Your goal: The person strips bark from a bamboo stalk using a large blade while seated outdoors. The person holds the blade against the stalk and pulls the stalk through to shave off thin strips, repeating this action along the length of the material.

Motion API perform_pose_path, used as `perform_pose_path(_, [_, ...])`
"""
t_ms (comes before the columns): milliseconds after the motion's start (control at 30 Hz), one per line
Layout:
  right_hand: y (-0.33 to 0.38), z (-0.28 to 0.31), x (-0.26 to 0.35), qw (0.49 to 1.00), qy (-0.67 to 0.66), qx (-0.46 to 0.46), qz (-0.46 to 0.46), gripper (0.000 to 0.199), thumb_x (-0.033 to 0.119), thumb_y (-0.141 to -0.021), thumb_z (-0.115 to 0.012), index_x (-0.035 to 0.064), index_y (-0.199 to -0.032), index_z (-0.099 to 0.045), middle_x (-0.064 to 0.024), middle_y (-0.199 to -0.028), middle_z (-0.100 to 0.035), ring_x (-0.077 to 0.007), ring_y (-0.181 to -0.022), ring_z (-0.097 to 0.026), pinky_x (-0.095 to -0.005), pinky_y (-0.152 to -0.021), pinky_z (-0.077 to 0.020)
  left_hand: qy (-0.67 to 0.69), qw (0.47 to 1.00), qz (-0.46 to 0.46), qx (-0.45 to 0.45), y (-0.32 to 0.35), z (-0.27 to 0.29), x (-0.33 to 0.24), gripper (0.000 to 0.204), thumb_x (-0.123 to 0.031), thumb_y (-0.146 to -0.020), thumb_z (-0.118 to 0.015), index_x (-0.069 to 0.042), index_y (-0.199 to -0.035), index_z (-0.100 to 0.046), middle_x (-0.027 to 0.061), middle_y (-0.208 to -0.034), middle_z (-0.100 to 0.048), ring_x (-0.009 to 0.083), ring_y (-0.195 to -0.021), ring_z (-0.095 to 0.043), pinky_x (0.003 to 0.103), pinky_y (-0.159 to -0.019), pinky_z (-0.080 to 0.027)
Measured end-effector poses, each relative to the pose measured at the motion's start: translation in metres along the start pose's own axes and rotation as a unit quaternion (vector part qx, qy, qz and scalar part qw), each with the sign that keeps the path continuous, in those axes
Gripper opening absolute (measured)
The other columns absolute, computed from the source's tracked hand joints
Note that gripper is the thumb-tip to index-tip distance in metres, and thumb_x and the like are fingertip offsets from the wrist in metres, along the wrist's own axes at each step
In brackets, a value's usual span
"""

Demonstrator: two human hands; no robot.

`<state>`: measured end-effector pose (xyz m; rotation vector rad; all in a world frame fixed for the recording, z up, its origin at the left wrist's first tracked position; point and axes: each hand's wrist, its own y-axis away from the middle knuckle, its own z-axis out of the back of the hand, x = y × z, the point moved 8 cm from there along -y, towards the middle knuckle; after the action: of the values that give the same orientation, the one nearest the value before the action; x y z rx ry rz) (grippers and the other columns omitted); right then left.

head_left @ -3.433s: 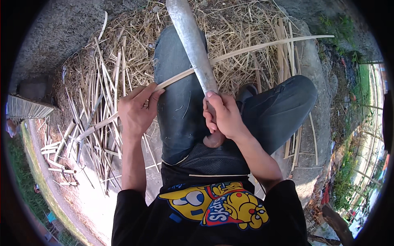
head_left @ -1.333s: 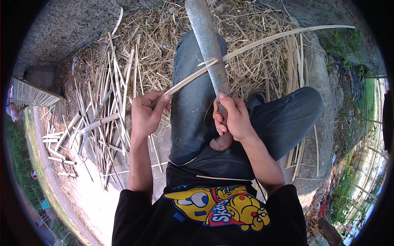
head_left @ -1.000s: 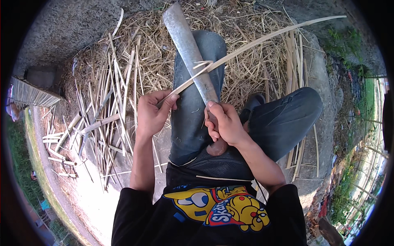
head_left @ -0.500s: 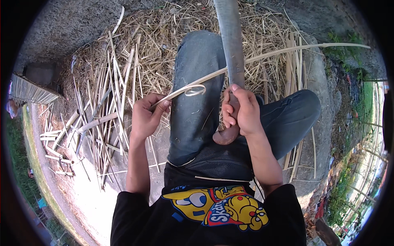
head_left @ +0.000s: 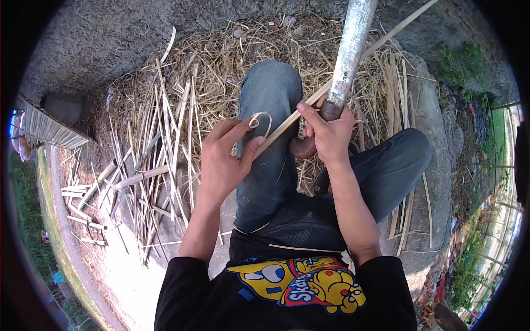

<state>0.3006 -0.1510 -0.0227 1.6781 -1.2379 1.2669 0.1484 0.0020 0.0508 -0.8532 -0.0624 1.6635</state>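
A pale bamboo strip (head_left: 286, 122) runs slantwise over my raised knee, up to the right and behind the blade. My left hand (head_left: 223, 160) has its thumb and fingers closed at the strip's near end, beside a thin curled shaving (head_left: 261, 115). My right hand (head_left: 331, 138) wraps round the brown hooked handle (head_left: 303, 148) of a machete (head_left: 349, 55). Its thumb lies against the strip. The long grey blade points away from me, tilted a little right, and its far end is cut off by the picture's upper edge.
Split bamboo strips (head_left: 171, 143) lie in a loose pile at the left, with more strips (head_left: 398, 94) at the right. Shavings (head_left: 215, 77) cover the ground around my knee (head_left: 270, 83). A rough grey wall (head_left: 138, 33) rises beyond. My other leg (head_left: 386, 160) is bent sideways.
My left hand has moved right, closer to my right hand. The machete has swung to the right, and the strip now slants more steeply. My right thumb has shifted onto the strip.
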Motion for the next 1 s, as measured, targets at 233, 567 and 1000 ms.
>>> perform_pose_path(233, [0.003,0.007,-0.001,1.000,0.026,-0.015,0.009,0.026,0.006,-0.080,-0.083,0.0017,-0.084,-0.058,-0.0039,-0.066,-0.063,-0.0086,-0.047,-0.057,-0.0236,-0.044,-0.0456,0.119,0.991,0.057,0.028,0.004,-0.021,0.003,0.013,-0.006,-0.082,-0.080,-0.002,-0.093,-0.076,0.0095,-0.081,-0.069,0.0189,-0.066,-0.067,0.029,-0.059,-0.051])
perform_pose_path(567, [0.003,0.023,-0.006,0.996,-0.032,-0.080,0.015,0.023,-0.001,-0.082,-0.080,0.0026,-0.083,-0.057,-0.0048,-0.067,-0.062,-0.0094,-0.048,-0.056,-0.0239,-0.045,-0.0465,0.065,0.986,0.143,-0.063,0.020,-0.001,0.035,0.013,-0.005,-0.089,-0.074,0.000,-0.086,-0.063,0.0090,-0.073,-0.063,0.0148,-0.058,-0.058,0.029,-0.053,-0.044])
perform_pose_path(1000, [-0.013,0.056,0.006,0.987,-0.064,-0.139,0.036,0.022,-0.006,-0.082,-0.078,0.0034,-0.088,-0.058,-0.0035,-0.071,-0.061,-0.0095,-0.050,-0.053,-0.0271,-0.049,-0.0492,-0.242,0.903,0.341,-0.098,0.091,0.134,0.151,0.035,-0.028,-0.097,-0.066,-0.002,-0.120,-0.072,0.0180,-0.097,-0.075,0.0271,-0.081,-0.071,0.041,-0.072,-0.056])
